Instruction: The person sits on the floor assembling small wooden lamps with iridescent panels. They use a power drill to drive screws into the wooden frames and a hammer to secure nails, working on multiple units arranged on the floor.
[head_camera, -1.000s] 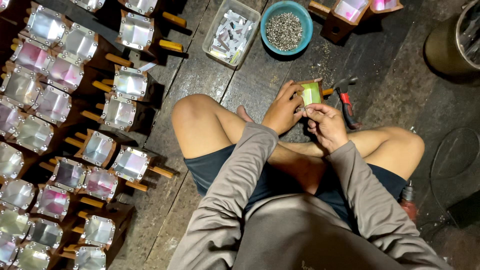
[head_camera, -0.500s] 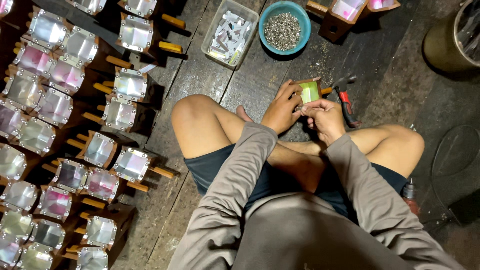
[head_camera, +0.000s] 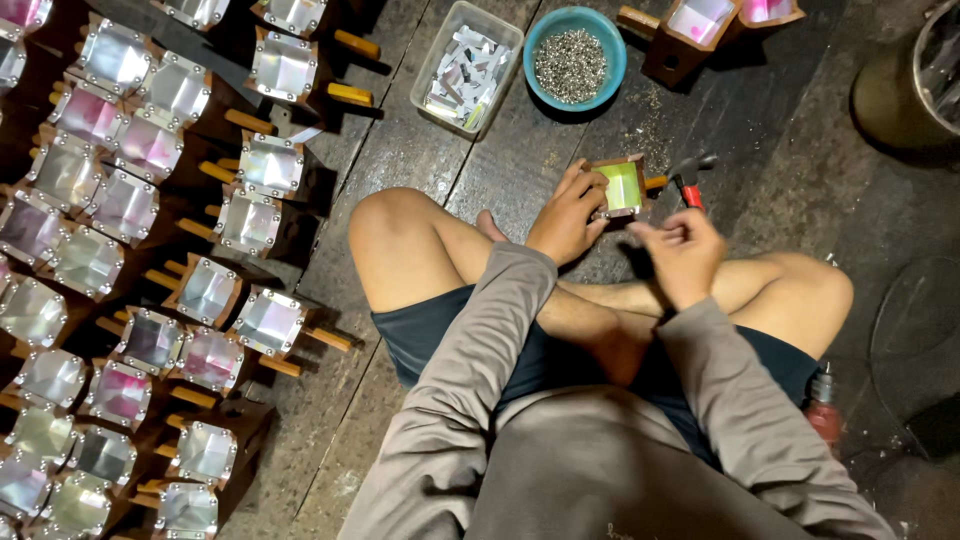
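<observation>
Seated cross-legged on dark floorboards (head_camera: 470, 160). Left hand (head_camera: 567, 215) grasping a small wooden box (head_camera: 620, 186) with a green foil lining, held just above the floor beyond the knees. Right hand (head_camera: 686, 250) clenched around a red-handled hammer (head_camera: 690, 180) — head just right of the box. Far off: a blue bowl (head_camera: 576, 42) of small nails beside a clear tray (head_camera: 467, 68) of foil scraps. Left — rows of foil-lined boxes (head_camera: 150, 200).

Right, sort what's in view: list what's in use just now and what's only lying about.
In use:
left hand holding the small green-lined box
right hand gripping the hammer

Lying about:
blue bowl of small metal bits
clear tray of foil scraps
rows of foil-lined boxes
red bottle
</observation>
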